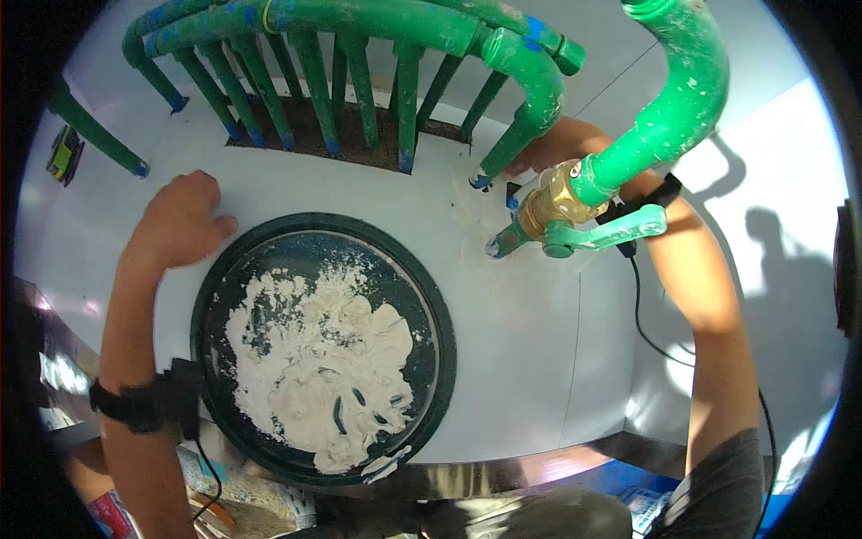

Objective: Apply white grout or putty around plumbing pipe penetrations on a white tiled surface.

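My left hand (184, 220) is at the upper left edge of a round dark tray, above the white surface. Its fingers are curled under and its thumb sticks out; no object shows in it. White, paste-like powder mix (314, 368) lies in the tray (446, 350), smooth toward the front and crumbly at the back. My right hand (575, 144) reaches behind a brass valve (549, 199) with a green lever handle (620, 232), close to the base of a curved green pipe (530, 99). The pipes and valve hide its fingers.
A row of green pipes (310, 90) rises from a rectangular cutout in the white panel (512, 359). A thick green pipe (700, 81) bends above the valve. Black cables hang from the devices strapped to both wrists. A small green-and-black object (65, 154) lies far left.
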`<state>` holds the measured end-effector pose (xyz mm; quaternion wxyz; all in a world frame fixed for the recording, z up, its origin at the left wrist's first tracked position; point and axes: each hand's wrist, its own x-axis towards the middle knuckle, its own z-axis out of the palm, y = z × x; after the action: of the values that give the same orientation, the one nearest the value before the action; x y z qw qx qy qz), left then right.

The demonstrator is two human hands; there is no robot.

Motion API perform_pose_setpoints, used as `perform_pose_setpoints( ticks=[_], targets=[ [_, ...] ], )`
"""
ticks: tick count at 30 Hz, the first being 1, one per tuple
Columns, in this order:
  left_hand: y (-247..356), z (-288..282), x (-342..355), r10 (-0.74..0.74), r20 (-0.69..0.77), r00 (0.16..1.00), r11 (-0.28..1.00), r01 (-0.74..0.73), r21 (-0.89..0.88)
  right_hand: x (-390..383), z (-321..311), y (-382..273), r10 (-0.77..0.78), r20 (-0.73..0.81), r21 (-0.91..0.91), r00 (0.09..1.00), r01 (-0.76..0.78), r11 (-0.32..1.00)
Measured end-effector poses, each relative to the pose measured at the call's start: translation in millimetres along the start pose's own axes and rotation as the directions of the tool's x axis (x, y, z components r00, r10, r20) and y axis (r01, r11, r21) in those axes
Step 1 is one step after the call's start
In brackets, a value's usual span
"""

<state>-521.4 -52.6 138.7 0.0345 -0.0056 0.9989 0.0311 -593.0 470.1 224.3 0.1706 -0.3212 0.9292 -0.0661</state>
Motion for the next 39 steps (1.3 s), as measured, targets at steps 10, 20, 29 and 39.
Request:
perform_pose_setpoints(
  ticks=[10,20,29,39],
  targets=[
    [196.4,4.5,63.7,0.583,-0.098,0.806,0.663,-0.542,-0.517,76.5,1.0,18.9,0.291,-0.359,0.345,0.887,-0.163,0.924],
    [220.8,36.7,107.0,0.668,0.085,0.739,0.72,-0.615,-0.321,-31.8,32.6,-53.9,0.564,-0.321,0.59,0.761,-0.305,0.747],
    [180.7,-1.0,73.2,0.703,0.059,0.709,0.597,-0.543,-0.591,-27.8,79.2,-167.0,-0.076,-0.257,0.511,0.963,0.202,0.836],
    [162.8,-45.8,44.4,0.648,0.119,0.752,0.673,-0.493,-0.551,24.7,151.5,-232.3,-0.554,-0.256,0.176,0.792,0.602,0.779]
  ],
)
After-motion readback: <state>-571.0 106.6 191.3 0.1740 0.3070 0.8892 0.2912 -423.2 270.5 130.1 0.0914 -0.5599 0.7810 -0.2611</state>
